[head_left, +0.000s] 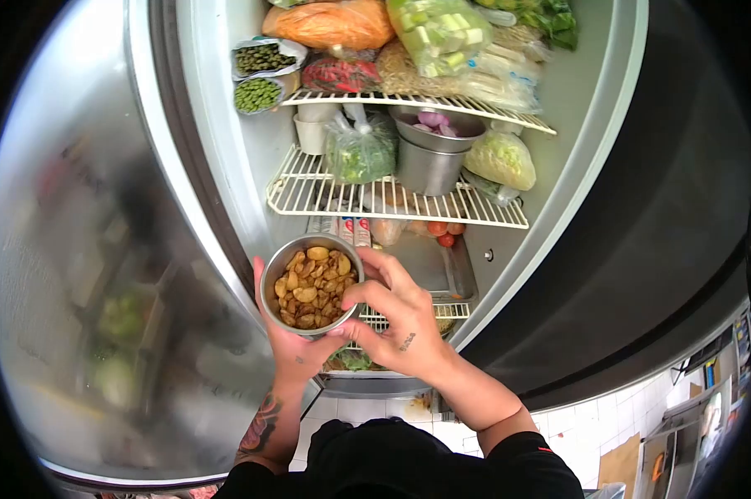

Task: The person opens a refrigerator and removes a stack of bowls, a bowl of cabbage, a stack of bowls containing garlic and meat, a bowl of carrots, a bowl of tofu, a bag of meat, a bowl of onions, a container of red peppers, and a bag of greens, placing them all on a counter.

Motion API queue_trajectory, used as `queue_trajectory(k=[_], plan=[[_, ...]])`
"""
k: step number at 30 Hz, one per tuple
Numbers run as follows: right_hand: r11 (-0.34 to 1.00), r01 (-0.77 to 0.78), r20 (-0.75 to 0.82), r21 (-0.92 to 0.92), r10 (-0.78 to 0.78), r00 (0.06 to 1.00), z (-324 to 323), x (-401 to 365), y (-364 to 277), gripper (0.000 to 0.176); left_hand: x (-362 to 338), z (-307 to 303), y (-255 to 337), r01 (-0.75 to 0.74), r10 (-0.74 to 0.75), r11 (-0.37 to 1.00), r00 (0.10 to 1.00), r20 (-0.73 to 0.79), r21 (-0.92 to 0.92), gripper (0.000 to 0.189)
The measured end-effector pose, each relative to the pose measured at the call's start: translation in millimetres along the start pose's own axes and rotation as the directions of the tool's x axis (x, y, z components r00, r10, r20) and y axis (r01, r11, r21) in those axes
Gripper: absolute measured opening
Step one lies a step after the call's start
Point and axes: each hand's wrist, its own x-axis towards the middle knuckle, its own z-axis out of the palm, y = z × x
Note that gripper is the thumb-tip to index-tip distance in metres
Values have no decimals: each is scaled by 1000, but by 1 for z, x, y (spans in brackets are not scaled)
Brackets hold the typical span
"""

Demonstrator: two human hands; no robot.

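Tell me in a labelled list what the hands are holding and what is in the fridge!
place: in front of an open fridge
left hand: cups the bowl from below
right hand: grips the bowl's rim
bowl: metal, full of golden-brown pieces
top shelf: bags of vegetables
middle shelf: stacked metal pots, a bag of greens
below: red tomatoes
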Motion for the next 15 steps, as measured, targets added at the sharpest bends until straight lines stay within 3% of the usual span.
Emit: queue_trajectory(k=[1, 3, 5, 6, 7, 8, 9, 11, 15], plan=[[1000, 3, 32, 5, -3, 999, -3, -2, 2, 43, 0, 1, -1, 2, -2, 1000, 1000, 8, -6, 138], [911, -249, 61, 328, 243, 968, -20, 6, 8, 58, -2, -1, -5, 54, -57, 985, 998, -16, -164, 140], [982, -188, -241, 26, 189, 952, -41, 29, 31, 70, -4, -3, -10, 59, -61, 987, 998, -7, -151, 142], [958, -259, -458, -120, 178, 871, -48, 42, 34, 74, -6, 0, -11, 38, -38, 986, 999, 0, -159, 142], [906, -302, -530, -296, 107, 841, -61, 54, 42, 76, -8, 3, -11, 16, -15, 986, 1000, 7, -168, 142], [838, -205, -505, -505, -95, 858, -73, 63, 67, 72, -10, 5, -10, 14, -12, 987, 1000, 11, -160, 141], [838, -203, -504, -506, -96, 859, -77, 72, 78, 72, -13, 5, -11, 13, -11, 987, 1000, 9, -160, 141], [892, -293, -489, -344, 96, 867, -79, 84, 90, 55, -20, 2, -14, 51, -48, 980, 999, 22, -192, 141], [767, -450, -485, -458, 209, 849, -87, 97, 85, 34, -28, -5, -18, 83, -78, 977, 996, 32, -194, 141]])
